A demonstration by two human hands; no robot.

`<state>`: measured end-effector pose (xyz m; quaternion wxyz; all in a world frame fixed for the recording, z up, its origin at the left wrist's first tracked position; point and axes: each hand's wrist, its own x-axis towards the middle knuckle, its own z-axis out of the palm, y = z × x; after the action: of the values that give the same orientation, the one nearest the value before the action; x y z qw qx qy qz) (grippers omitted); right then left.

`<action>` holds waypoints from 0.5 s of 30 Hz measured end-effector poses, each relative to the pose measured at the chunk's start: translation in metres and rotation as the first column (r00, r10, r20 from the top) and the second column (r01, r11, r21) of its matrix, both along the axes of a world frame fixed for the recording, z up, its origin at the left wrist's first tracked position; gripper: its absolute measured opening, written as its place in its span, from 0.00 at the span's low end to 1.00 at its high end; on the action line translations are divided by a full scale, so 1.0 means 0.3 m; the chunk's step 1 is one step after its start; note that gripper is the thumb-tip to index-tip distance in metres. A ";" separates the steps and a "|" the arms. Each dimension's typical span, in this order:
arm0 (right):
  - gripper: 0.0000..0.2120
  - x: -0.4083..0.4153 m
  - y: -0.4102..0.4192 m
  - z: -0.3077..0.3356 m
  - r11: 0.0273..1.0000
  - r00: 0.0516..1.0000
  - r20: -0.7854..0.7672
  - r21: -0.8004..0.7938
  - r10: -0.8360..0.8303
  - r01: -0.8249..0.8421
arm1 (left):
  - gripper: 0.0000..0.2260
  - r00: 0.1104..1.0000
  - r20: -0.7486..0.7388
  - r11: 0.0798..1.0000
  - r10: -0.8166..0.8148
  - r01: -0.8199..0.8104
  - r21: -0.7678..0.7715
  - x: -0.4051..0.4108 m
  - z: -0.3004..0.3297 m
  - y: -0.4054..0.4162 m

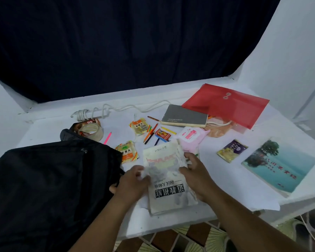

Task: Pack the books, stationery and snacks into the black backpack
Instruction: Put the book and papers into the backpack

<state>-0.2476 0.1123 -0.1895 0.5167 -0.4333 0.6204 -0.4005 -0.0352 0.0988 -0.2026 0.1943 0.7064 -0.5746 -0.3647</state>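
The black backpack (49, 180) lies flat on the left of the white table. A white paperback book (168, 186) with black characters lies in front of me. My left hand (133, 180) grips its left edge and my right hand (196, 177) holds its right edge. A blue-green book (280, 164) lies at the right. A grey notebook (185, 116) and a red folder (229, 104) lie at the back. Two orange snack packs (139, 126) (128, 151), a purple cake pack (231, 150), coloured pencils (150, 133) and a pink tissue pack (191, 136) lie between.
A tape roll (91, 131) sits by the backpack's top, a pink pen (107, 138) beside it. A coiled white cable (91, 112) runs along the back. A small red box (162, 134) lies among the pencils. A dark curtain (135, 42) hangs behind the table.
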 end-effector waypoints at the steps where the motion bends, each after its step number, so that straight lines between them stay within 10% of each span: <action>1: 0.19 -0.008 -0.009 0.015 1.000 1.000 0.019 -0.021 0.008 -0.008 | 0.13 0.986 -0.162 0.999 0.047 -0.045 0.016 0.000 0.027 -0.013; 4: 0.19 -0.022 -0.036 0.076 0.998 0.987 0.151 -0.047 0.045 -0.038 | 0.15 0.877 -0.457 0.987 0.151 -0.108 0.119 0.007 0.113 -0.058; 15: 0.24 -0.021 -0.067 0.088 0.990 0.947 0.298 0.033 0.119 -0.134 | 0.07 0.592 -0.708 0.888 0.385 -0.447 0.108 0.057 0.147 -0.070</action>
<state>-0.2540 0.0921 -0.1632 0.6395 -0.3936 0.5175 -0.4103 -0.0181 0.0779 -0.1584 0.5091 0.6150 -0.2870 -0.5294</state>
